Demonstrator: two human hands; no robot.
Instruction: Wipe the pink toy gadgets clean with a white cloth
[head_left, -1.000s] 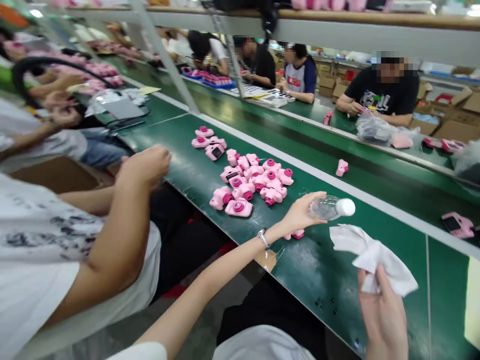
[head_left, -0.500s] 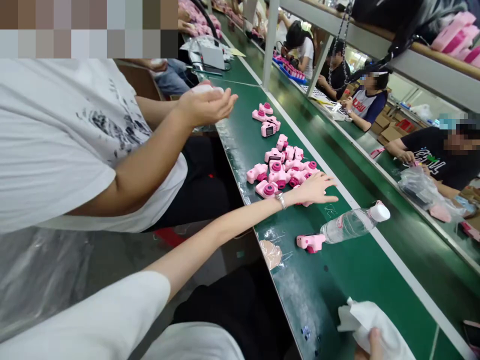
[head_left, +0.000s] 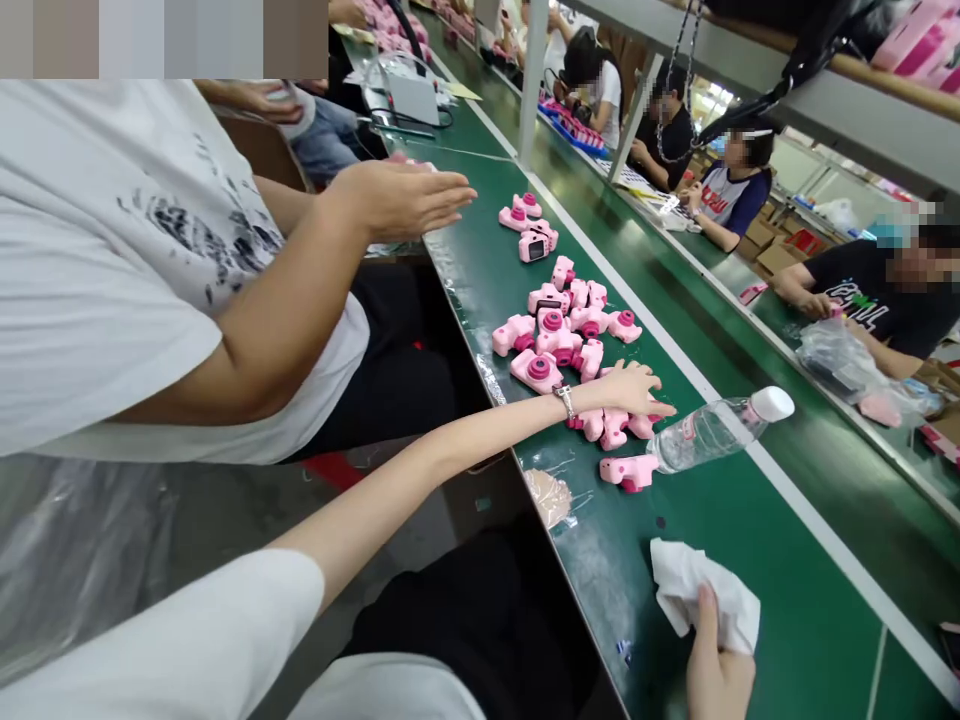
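Observation:
My left hand (head_left: 631, 388) reaches across the green bench, palm down with fingers spread, over the near side of a pile of pink toy cameras (head_left: 553, 338). Several cameras show beneath and beside it; whether it presses on them I cannot tell. At the lower right, my right hand (head_left: 716, 655) pinches a crumpled white cloth (head_left: 731, 600), thumb on top. Between the two hands, a single pink toy camera (head_left: 628, 472) lies against the base of a clear plastic bottle (head_left: 709, 435), which rests on its side with a white cap.
A co-worker's hand (head_left: 409, 200) is held above the bench at left. Another small group of pink toy cameras (head_left: 529, 225) lies farther up. A clear plastic packet (head_left: 551, 497) sits by the near edge. Metal posts (head_left: 533, 90) rise along the bench, with people seated opposite.
My left hand has drawn slightly nearer, and several cameras under it have shifted toward me, away from the pile. My right hand has brought the cloth farther up and left over the bench.

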